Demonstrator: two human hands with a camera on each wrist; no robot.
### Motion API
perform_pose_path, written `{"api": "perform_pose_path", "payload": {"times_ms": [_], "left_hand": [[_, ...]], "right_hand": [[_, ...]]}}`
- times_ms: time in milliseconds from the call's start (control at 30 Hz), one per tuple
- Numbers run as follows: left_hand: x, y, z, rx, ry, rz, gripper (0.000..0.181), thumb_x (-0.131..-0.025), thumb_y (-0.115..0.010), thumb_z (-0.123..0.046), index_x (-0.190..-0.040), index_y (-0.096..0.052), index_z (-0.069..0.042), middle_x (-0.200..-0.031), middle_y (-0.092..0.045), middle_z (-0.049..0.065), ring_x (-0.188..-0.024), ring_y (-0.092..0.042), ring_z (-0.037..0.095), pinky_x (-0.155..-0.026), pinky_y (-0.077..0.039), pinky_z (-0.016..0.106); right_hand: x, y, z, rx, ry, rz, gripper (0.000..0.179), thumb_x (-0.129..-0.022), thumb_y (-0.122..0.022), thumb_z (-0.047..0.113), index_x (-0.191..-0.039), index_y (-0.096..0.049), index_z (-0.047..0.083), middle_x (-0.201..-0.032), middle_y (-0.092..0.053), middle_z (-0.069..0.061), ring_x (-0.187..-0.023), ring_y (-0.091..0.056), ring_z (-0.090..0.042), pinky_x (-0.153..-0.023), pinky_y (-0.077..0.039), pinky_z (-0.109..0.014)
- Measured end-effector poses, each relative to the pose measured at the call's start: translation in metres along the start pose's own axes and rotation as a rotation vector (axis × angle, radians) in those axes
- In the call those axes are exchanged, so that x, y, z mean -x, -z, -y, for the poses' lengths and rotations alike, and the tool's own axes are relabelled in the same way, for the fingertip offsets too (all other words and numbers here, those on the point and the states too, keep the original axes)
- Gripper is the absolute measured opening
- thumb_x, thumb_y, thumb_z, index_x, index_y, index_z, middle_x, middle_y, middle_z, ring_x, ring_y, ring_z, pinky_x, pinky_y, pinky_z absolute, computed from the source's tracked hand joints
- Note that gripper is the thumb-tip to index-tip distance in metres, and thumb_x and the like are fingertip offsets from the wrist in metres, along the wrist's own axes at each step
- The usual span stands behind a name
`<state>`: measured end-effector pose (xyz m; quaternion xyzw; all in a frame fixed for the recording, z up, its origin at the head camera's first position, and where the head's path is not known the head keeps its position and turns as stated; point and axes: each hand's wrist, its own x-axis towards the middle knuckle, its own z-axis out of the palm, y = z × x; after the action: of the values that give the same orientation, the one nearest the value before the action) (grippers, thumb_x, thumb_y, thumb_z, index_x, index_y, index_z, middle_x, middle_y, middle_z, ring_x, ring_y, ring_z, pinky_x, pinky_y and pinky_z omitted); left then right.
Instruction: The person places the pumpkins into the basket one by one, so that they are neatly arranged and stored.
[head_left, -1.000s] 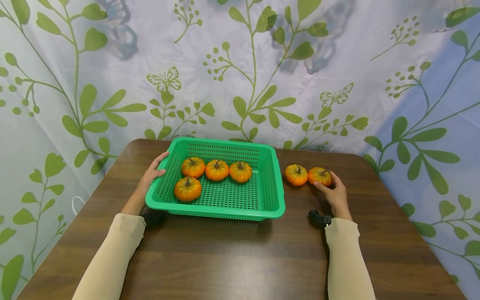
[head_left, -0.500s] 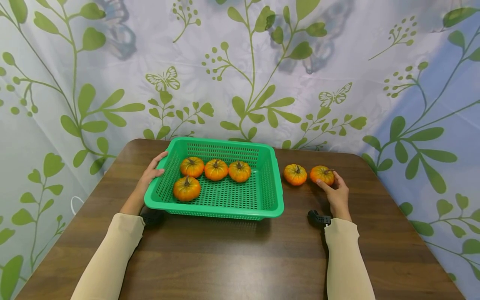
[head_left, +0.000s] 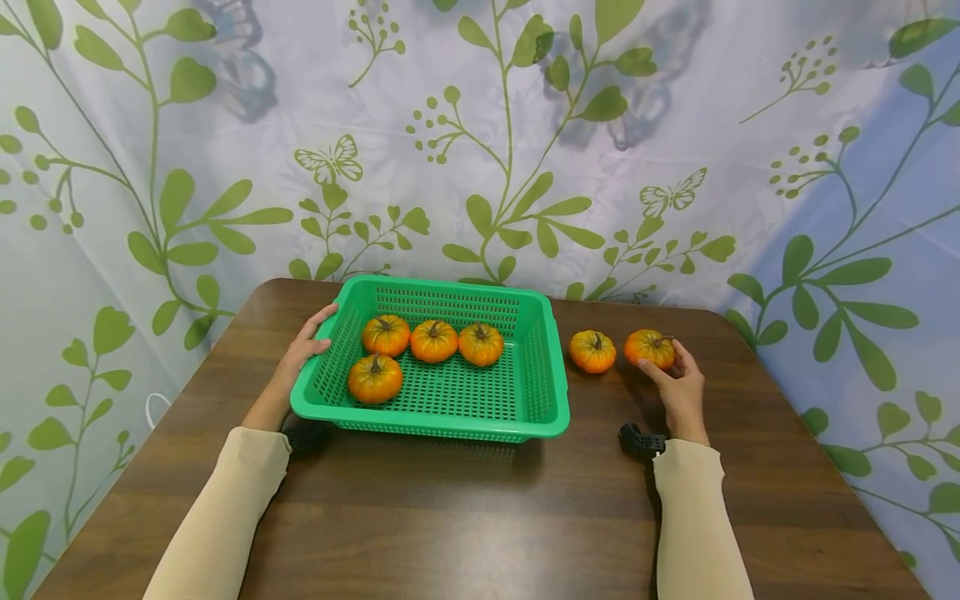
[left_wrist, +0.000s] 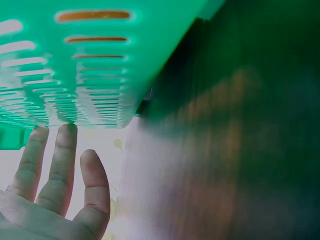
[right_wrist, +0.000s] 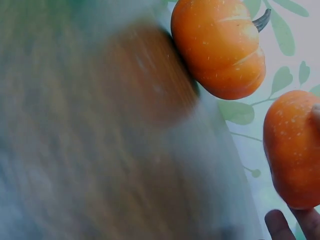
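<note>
My right hand (head_left: 681, 392) holds a small orange pumpkin (head_left: 648, 347) between thumb and fingers. In the right wrist view, that pumpkin (right_wrist: 292, 150) looks lifted a little off the table. Just left of it, apart, another pumpkin (head_left: 592, 351) rests on the tabletop. My left hand (head_left: 296, 360) touches the left side of a green plastic basket (head_left: 551, 429); from the left wrist, straight fingers (left_wrist: 62, 155) meet its slotted outer wall (left_wrist: 100, 75). Several pumpkins (head_left: 433, 341) sit inside, towards the basket's left and back.
The brown wooden table (head_left: 480, 508) carries everything. Behind it hangs a pale cloth (head_left: 420, 175) printed with green leaves and butterflies. A dark wrist device (head_left: 639, 439) shows beside my right sleeve (head_left: 697, 517).
My right hand has moved slightly right with its pumpkin, widening the gap to the neighbouring one, which it touched a second ago. Left hand and basket stay put.
</note>
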<state>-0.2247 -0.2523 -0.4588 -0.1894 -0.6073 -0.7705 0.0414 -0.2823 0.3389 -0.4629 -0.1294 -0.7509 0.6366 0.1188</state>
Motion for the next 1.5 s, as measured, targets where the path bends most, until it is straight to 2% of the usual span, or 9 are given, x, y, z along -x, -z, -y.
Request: {"api": "perform_pose_path", "payload": {"times_ms": [133, 300, 467, 633, 733, 867, 967, 1267, 1500], "left_hand": [[0.0, -0.001, 0.0, -0.004, -0.004, -0.002, 0.056, -0.104, -0.039, -0.004, -0.147, -0.056, -0.035, -0.145, -0.05, -0.009, -0.123, -0.057, 0.007, -0.094, -0.052, 0.021], [-0.001, -0.002, 0.0, 0.001, -0.007, -0.005, 0.058, -0.103, -0.038, -0.002, -0.145, -0.058, -0.036, -0.143, -0.053, -0.011, -0.122, -0.058, 0.007, -0.094, -0.052, 0.021], [-0.003, -0.002, -0.001, 0.017, -0.008, -0.028, 0.06, -0.101, -0.038, 0.001, -0.14, -0.062, -0.037, -0.139, -0.06, -0.014, -0.119, -0.06, 0.005, -0.093, -0.052, 0.019], [-0.004, -0.002, -0.001, 0.023, -0.008, -0.028, 0.061, -0.1, -0.038, 0.003, -0.138, -0.063, -0.038, -0.137, -0.062, -0.015, -0.117, -0.06, 0.004, -0.092, -0.051, 0.019], [-0.004, -0.002, -0.002, 0.035, -0.01, -0.013, 0.061, -0.1, -0.038, 0.003, -0.138, -0.064, -0.038, -0.138, -0.061, -0.016, -0.117, -0.061, 0.004, -0.092, -0.052, 0.019], [-0.002, -0.002, -0.002, 0.039, -0.003, 0.001, 0.06, -0.103, -0.038, 0.001, -0.141, -0.062, -0.038, -0.14, -0.059, -0.015, -0.119, -0.061, 0.006, -0.091, -0.053, 0.02], [0.0, -0.002, -0.002, 0.026, 0.001, 0.0, 0.058, -0.104, -0.037, -0.001, -0.145, -0.06, -0.037, -0.143, -0.056, -0.013, -0.121, -0.06, 0.008, -0.092, -0.053, 0.022], [-0.001, -0.001, 0.0, 0.05, -0.001, 0.013, 0.059, -0.104, -0.037, -0.001, -0.143, -0.061, -0.038, -0.141, -0.058, -0.013, -0.118, -0.062, 0.008, -0.091, -0.055, 0.022], [-0.005, 0.001, 0.0, 0.066, -0.015, 0.018, 0.06, -0.102, -0.038, 0.002, -0.138, -0.064, -0.039, -0.137, -0.061, -0.015, -0.115, -0.063, 0.006, -0.089, -0.053, 0.019]], "right_hand": [[0.001, 0.002, 0.005, -0.01, 0.008, 0.001, 0.083, -0.102, -0.074, 0.006, -0.172, -0.03, 0.01, -0.17, -0.036, -0.02, -0.141, -0.042, -0.027, -0.123, -0.037, -0.033], [0.001, 0.003, 0.012, -0.005, 0.01, -0.005, 0.083, -0.101, -0.076, 0.008, -0.172, -0.032, 0.013, -0.167, -0.039, -0.017, -0.132, -0.046, -0.018, -0.117, -0.042, -0.027], [0.002, 0.004, 0.02, 0.011, 0.045, 0.014, 0.082, -0.101, -0.076, 0.009, -0.171, -0.034, 0.015, -0.164, -0.041, -0.016, -0.121, -0.048, -0.01, -0.103, -0.047, -0.019], [0.004, 0.003, 0.031, 0.026, 0.083, 0.032, 0.082, -0.1, -0.077, 0.01, -0.17, -0.036, 0.014, -0.163, -0.042, -0.018, -0.111, -0.05, -0.007, -0.089, -0.046, -0.014], [0.006, 0.002, 0.037, 0.032, 0.103, 0.053, 0.083, -0.099, -0.078, 0.009, -0.17, -0.036, 0.012, -0.165, -0.042, -0.021, -0.112, -0.052, -0.009, -0.089, -0.046, -0.013], [0.009, 0.001, 0.045, 0.046, 0.111, 0.086, 0.083, -0.1, -0.078, 0.011, -0.171, -0.035, 0.015, -0.167, -0.04, -0.019, -0.126, -0.052, -0.018, -0.091, -0.047, -0.013], [0.012, 0.001, 0.051, 0.062, 0.123, 0.116, 0.084, -0.101, -0.078, 0.013, -0.172, -0.034, 0.017, -0.168, -0.039, -0.018, -0.13, -0.049, -0.019, -0.091, -0.047, -0.012], [0.018, 0.001, 0.066, 0.11, 0.24, 0.257, 0.083, -0.102, -0.075, 0.009, -0.171, -0.028, 0.004, -0.167, -0.037, -0.027, -0.114, -0.054, -0.002, -0.09, -0.048, -0.008], [0.024, -0.001, 0.076, 0.14, 0.316, 0.36, 0.081, -0.103, -0.074, 0.008, -0.171, -0.029, 0.003, -0.166, -0.036, -0.031, -0.111, -0.058, -0.001, -0.089, -0.049, -0.01]]}}
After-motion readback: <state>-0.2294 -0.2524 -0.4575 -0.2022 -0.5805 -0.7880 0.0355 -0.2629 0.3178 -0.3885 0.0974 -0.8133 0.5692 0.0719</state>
